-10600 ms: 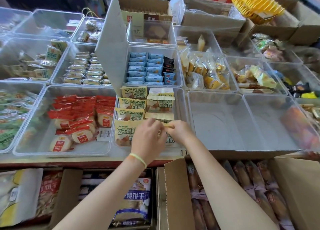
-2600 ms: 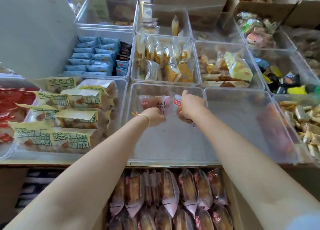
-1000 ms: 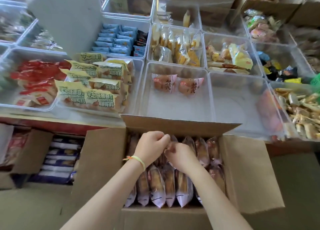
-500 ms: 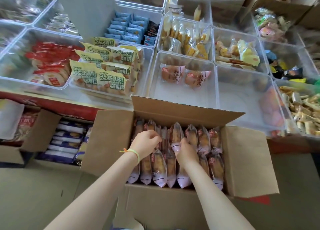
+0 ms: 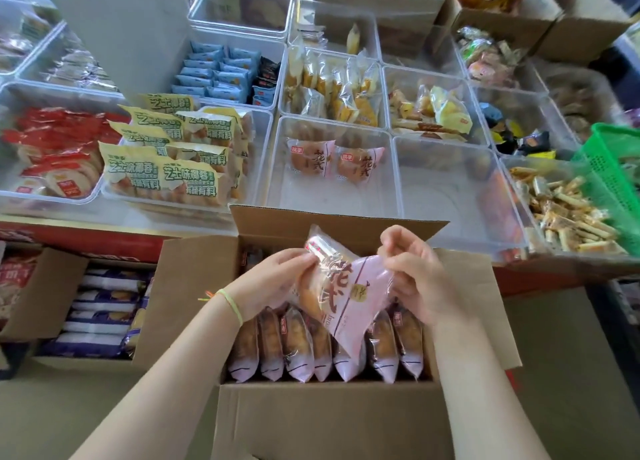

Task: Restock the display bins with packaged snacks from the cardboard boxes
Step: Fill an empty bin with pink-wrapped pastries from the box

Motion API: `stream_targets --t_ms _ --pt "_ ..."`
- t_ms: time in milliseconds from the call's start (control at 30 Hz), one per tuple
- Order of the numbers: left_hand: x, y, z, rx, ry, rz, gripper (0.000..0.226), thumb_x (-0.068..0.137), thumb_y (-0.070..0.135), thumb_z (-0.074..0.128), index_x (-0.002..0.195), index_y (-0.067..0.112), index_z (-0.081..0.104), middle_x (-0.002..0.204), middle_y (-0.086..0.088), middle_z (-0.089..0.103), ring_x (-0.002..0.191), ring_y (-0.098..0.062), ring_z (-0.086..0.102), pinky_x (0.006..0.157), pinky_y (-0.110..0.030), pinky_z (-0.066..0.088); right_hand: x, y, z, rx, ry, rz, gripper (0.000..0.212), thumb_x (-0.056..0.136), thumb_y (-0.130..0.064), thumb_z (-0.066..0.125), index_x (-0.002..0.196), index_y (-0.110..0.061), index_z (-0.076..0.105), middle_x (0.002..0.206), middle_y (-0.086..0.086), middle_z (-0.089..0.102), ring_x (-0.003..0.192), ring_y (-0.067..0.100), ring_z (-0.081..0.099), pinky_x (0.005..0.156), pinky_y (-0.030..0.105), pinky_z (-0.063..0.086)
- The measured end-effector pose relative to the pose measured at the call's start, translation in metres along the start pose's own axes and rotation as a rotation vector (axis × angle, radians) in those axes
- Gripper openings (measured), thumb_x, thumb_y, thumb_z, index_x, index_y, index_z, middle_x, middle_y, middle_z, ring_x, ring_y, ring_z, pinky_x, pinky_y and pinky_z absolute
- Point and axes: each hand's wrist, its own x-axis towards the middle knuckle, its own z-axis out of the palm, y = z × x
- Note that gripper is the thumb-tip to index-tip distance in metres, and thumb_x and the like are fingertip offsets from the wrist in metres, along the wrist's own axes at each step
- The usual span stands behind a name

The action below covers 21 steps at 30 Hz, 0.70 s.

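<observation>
An open cardboard box (image 5: 322,421) stands below me, packed with upright pink-and-clear bread packets (image 5: 301,348). Above it I hold pink bread packets (image 5: 343,297), lifted clear of the rows. My left hand (image 5: 273,279) pinches the left edge and my right hand (image 5: 415,279) grips the right edge. Whether there is one packet or two I cannot tell. Straight ahead, a clear display bin (image 5: 277,168) holds two of the same packets (image 5: 334,161) lying flat at its far end.
A clear bin (image 5: 450,189) to the right shows no goods. Bins of yellow-green packets (image 5: 173,154), red packets (image 5: 59,148) and blue packets (image 5: 214,71) lie left. A green basket (image 5: 613,168) sits far right. Another open box (image 5: 100,307) with blue-white packs is lower left.
Both hands have risen out of the box with pink bread packets between them. Half a second ago they were down among the rows. The view has shifted closer to the box.
</observation>
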Motion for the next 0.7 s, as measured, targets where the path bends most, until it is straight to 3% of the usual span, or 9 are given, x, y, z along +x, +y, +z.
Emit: stream_targets --t_ms 67,100,167,233,333,433,567,600,700 --pt "-0.009 0.023 0.013 -0.068 -0.180 0.111 0.036 0.098 0.024 0.058 0.126 0.003 0.052 0.092 -0.006 0.074 0.075 -0.013 0.072 0.064 -0.022 0.056 -0.001 -0.009 -0.005 0.098 0.022 -0.039 0.019 0.070 -0.001 0.057 0.078 -0.018 0.053 0.060 -0.006 0.038 0.042 0.004 0.025 0.036 0.016 0.024" --pt "-0.011 0.032 0.017 -0.052 -0.195 0.174 0.035 0.096 0.017 0.060 0.127 0.003 0.052 0.099 -0.010 0.074 0.081 -0.018 0.073 0.064 -0.026 0.059 0.001 -0.010 -0.006 0.112 0.057 -0.054 0.017 0.069 -0.006 0.060 0.076 -0.020 0.055 0.060 -0.006 0.039 0.044 0.005 0.027 0.039 0.016 0.025" --pt "-0.011 0.046 0.017 -0.004 -0.132 0.277 0.054 0.081 0.026 0.075 0.128 0.009 0.055 0.117 -0.019 0.068 0.103 -0.035 0.069 0.083 -0.050 0.058 0.006 -0.012 -0.009 0.083 0.159 -0.090 0.014 0.070 -0.012 0.064 0.078 -0.022 0.058 0.066 -0.002 0.044 0.054 0.010 0.037 0.048 0.022 0.030" --pt "-0.010 0.054 0.009 0.056 0.026 0.333 0.068 0.065 0.037 0.088 0.122 0.014 0.060 0.114 -0.018 0.069 0.104 -0.037 0.068 0.091 -0.061 0.052 0.011 -0.015 -0.014 -0.011 0.225 -0.140 0.013 0.078 -0.018 0.066 0.089 -0.022 0.062 0.071 0.000 0.051 0.064 0.015 0.046 0.057 0.024 0.039" --pt "-0.009 0.064 -0.008 0.110 0.126 0.401 0.071 0.060 0.031 0.091 0.121 0.014 0.059 0.110 -0.018 0.071 0.102 -0.039 0.068 0.091 -0.060 0.052 0.019 -0.025 -0.016 -0.341 0.131 -0.120 0.050 0.076 -0.045 0.076 0.118 -0.027 0.057 0.089 -0.001 0.067 0.075 0.020 0.062 0.066 0.026 0.052" --pt "-0.005 0.082 -0.016 0.117 0.154 0.470 0.070 0.060 0.022 0.090 0.121 0.011 0.056 0.111 -0.017 0.071 0.103 -0.035 0.069 0.091 -0.051 0.055 0.032 -0.038 -0.002 -0.437 0.007 -0.031 0.069 0.068 -0.058 0.081 0.123 -0.024 0.057 0.099 0.008 0.073 0.067 0.029 0.067 0.054 0.030 0.050" --pt "0.014 0.101 -0.031 0.152 0.163 0.500 0.065 0.066 0.005 0.089 0.119 0.001 0.051 0.110 -0.021 0.068 0.105 -0.039 0.067 0.087 -0.049 0.057 0.064 -0.058 0.017 -0.484 0.125 -0.105 0.030 0.081 -0.032 0.076 0.108 -0.021 0.066 0.090 0.009 0.075 0.065 0.032 0.071 0.054 0.034 0.055" --pt "0.021 0.104 -0.036 0.178 0.184 0.503 0.067 0.065 0.009 0.090 0.119 0.003 0.051 0.110 -0.017 0.069 0.106 -0.034 0.067 0.087 -0.044 0.057 0.074 -0.063 0.019 -0.495 0.145 -0.133 0.023 0.086 -0.024 0.074 0.108 -0.020 0.069 0.090 0.008 0.076 0.067 0.032 0.073 0.055 0.033 0.056" --pt "0.052 0.111 -0.059 0.517 0.392 0.404 0.079 0.066 0.054 0.085 0.130 0.021 0.050 0.123 -0.001 0.064 0.114 -0.019 0.061 0.097 -0.038 0.050 0.112 -0.073 0.021 -0.531 0.242 -0.191 0.017 0.090 -0.013 0.070 0.107 -0.015 0.074 0.085 0.012 0.076 0.070 0.029 0.074 0.060 0.031 0.058"
